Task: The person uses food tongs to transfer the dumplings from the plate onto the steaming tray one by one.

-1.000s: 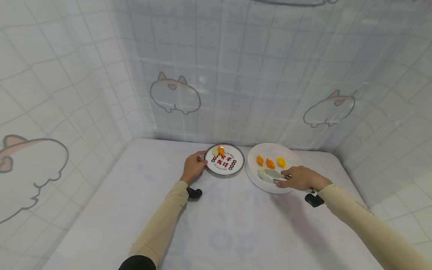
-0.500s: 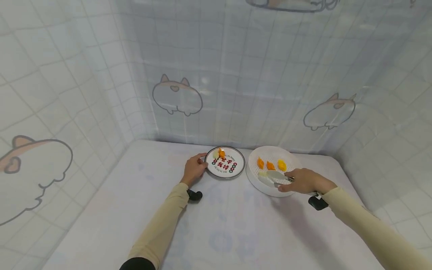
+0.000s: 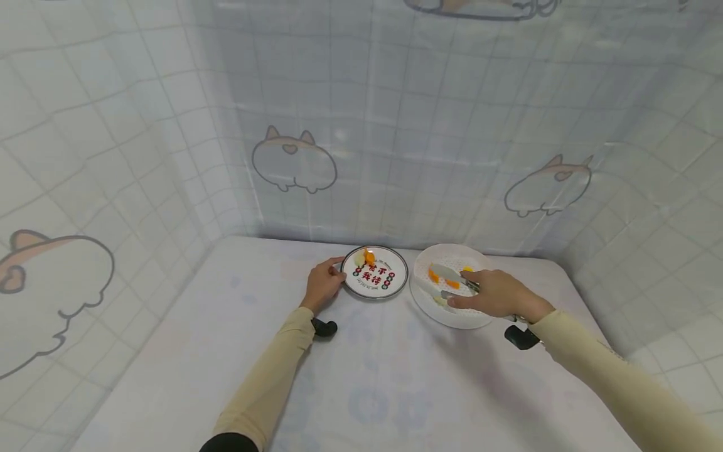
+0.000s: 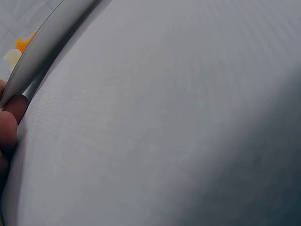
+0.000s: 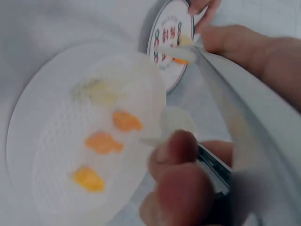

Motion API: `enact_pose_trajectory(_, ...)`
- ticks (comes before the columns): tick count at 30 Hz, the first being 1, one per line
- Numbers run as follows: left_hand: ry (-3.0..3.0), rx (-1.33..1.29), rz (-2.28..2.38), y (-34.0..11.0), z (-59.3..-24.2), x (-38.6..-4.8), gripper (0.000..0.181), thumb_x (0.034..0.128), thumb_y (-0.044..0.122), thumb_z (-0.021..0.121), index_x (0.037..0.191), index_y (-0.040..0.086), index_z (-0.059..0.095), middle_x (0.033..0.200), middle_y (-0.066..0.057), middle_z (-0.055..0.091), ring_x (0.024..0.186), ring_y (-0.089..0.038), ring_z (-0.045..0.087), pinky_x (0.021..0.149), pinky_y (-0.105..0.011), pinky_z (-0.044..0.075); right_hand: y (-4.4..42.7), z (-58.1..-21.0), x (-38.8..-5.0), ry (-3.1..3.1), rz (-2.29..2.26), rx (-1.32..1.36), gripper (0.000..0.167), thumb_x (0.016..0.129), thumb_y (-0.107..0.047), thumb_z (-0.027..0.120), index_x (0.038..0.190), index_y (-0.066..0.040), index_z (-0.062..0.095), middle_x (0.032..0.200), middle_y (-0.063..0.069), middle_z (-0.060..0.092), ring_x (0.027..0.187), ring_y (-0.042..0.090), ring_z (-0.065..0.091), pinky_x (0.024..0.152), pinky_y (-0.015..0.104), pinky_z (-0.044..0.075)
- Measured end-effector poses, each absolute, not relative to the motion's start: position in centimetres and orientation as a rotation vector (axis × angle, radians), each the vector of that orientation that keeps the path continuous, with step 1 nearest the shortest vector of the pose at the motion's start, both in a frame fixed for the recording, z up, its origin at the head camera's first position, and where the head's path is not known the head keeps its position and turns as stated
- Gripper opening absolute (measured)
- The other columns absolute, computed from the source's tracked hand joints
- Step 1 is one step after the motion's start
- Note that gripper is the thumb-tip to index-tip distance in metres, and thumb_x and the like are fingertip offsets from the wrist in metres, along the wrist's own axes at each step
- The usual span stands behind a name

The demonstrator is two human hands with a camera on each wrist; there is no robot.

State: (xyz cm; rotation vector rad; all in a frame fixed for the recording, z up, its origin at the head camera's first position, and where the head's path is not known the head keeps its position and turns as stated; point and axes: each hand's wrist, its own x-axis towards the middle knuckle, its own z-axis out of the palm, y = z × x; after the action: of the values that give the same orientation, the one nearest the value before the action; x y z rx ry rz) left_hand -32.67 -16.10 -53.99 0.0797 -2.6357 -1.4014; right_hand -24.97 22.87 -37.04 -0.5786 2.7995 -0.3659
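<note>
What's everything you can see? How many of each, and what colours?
Table: one, white, underneath
Backdrop: one, greyish white, behind
Animal drawings: at least four, grey and peach, on backdrop
Tray: one, white, on table
Orange lumps: two, orange, in tray
Yellow lump: one, yellow, in tray
Pale lump: at least one, yellowish, in tray
Plate: one, white with red writing, left of tray
Orange piece: at least one, orange, on plate
Cream piece: one, cream, on plate
Tongs: one pair, silver with pale tips, over tray
Sleeves: two, beige, left and right
Black gear: at least three, black, by sleeves
Left grip: one, bare, pinching plate's edge
Right grip: one, bare, holding tongs
</note>
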Motion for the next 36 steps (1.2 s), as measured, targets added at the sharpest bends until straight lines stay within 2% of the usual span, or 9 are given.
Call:
enact_pose_trajectory(4,-2.636,0.070,-1.395,-16.2,-54.2,-32.8,0.051,0.0951,0.017,0.067,0.146,0.014,0.065,0.086,-0.007,0.068,0.050,-0.015,0.056,0.052,-0.028,0.042,21.2,-38.2,-25.4,2.841,-0.414,-0.601,0.096,0.095,-0.069,0.063,0.157,0.002,0.048,0.104,0.018,0.075,0.123,0.034,0.064,0.106,0.056,0.048)
enact_pose_trajectory(8,-2.635,0.076,-1.390,-16.2,-54.2,-32.9,0.050,0.0950,0.017,0.068,0.145,0.014,0.065,0.085,-0.007,0.068,0.049,-0.015,0.056,0.051,-0.027,0.041,19.2,-39.2,-25.7,2.859,-0.463,-0.623,0.093,0.095,-0.066,0.064,0.157,0.001,0.047,0.123,0.020,0.075,0.128,0.039,0.064,0.103,0.056,0.051)
enact_pose_trajectory(9,-2.637,0.078,-1.387,-16.2,-54.2,-32.9,0.050,0.0950,0.017,0.068,0.145,0.015,0.065,0.085,-0.007,0.068,0.050,-0.015,0.056,0.051,-0.027,0.041,18.7,-39.5,-25.8,2.855,-0.469,-0.615,0.094,0.095,-0.067,0.064,0.158,0.001,0.047,0.116,0.019,0.076,0.124,0.037,0.066,0.100,0.055,0.052)
enact_pose_trajectory(13,-2.647,0.085,-1.385,-16.0,-54.0,-33.1,0.050,0.0954,0.017,0.068,0.146,0.015,0.065,0.086,-0.007,0.068,0.050,-0.014,0.056,0.052,-0.027,0.042,17.0,-40.9,-26.3,2.857,-0.472,-0.601,0.093,0.093,-0.067,0.066,0.156,0.000,0.050,0.125,0.017,0.074,0.118,0.034,0.067,0.094,0.053,0.054)
enact_pose_trajectory(16,-2.643,0.079,-1.401,-15.6,-54.0,-33.2,0.050,0.0956,0.016,0.068,0.146,0.015,0.065,0.086,-0.007,0.068,0.051,-0.014,0.056,0.053,-0.027,0.042,16.0,-42.1,-26.8,2.849,-0.449,-0.571,0.093,0.092,-0.067,0.068,0.154,-0.001,0.052,0.119,0.012,0.075,0.105,0.029,0.067,0.083,0.047,0.055)
enact_pose_trajectory(18,-2.636,0.075,-1.410,-15.3,-54.1,-33.2,0.049,0.0956,0.016,0.068,0.145,0.014,0.066,0.085,-0.007,0.068,0.051,-0.015,0.056,0.053,-0.027,0.042,15.5,-43.0,-27.3,2.834,-0.428,-0.537,0.094,0.091,-0.068,0.069,0.155,-0.002,0.052,0.105,0.008,0.074,0.096,0.027,0.066,0.075,0.041,0.053)
enact_pose_trajectory(23,-2.636,0.064,-1.416,-15.1,-54.2,-32.8,0.049,0.0954,0.016,0.068,0.144,0.013,0.066,0.083,-0.005,0.067,0.050,-0.015,0.056,0.052,-0.028,0.042,14.9,-44.5,-27.8,2.787,-0.435,-0.479,0.095,0.091,-0.065,0.071,0.158,-0.001,0.048,0.075,0.001,0.051,0.077,0.021,0.056,0.064,0.032,0.040)
enact_pose_trajectory(29,-2.617,0.058,-1.420,-15.1,-54.0,-32.9,0.050,0.0951,0.016,0.068,0.145,0.013,0.066,0.084,-0.006,0.067,0.050,-0.015,0.056,0.052,-0.028,0.042,14.5,-44.3,-27.8,2.815,-0.430,-0.497,0.094,0.092,-0.064,0.072,0.156,0.001,0.049,0.074,0.001,0.045,0.076,0.022,0.053,0.065,0.035,0.038)
enact_pose_trajectory(36,-2.639,0.082,-1.409,-14.9,-54.0,-32.6,0.050,0.0951,0.016,0.068,0.145,0.013,0.065,0.085,-0.007,0.068,0.050,-0.015,0.057,0.052,-0.027,0.042,14.1,-43.9,-27.7,2.800,-0.391,-0.487,0.093,0.093,-0.063,0.070,0.158,-0.001,0.047,0.088,0.007,0.066,0.086,0.025,0.059,0.069,0.036,0.046)
